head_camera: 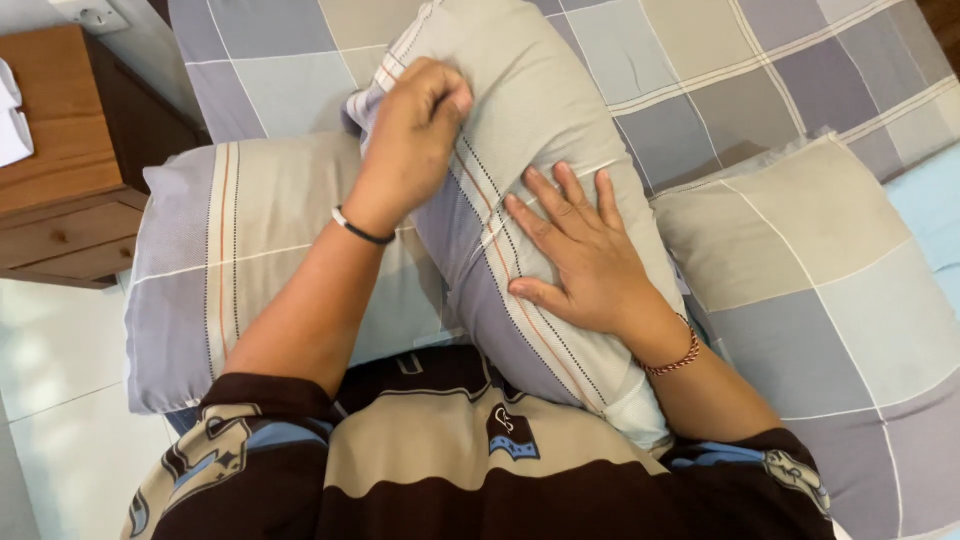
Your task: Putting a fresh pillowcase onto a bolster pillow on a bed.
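Grey-and-beige checked cloth pillow [540,150] stands tilted, long axis running near-to-far, left hand [415,135] fingers clenched on its far-left corner, right hand [580,255] fingers spread flat against its near face.

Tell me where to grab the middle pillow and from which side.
Take the pillow at its upper left corner, coming from the left, where the left hand already pinches the case. The cloth bunches there into a graspable fold, while the middle is broad and smooth; the right hand only lies flat on it. The pillow leans tilted over a left pillow, so that corner is likely freest.
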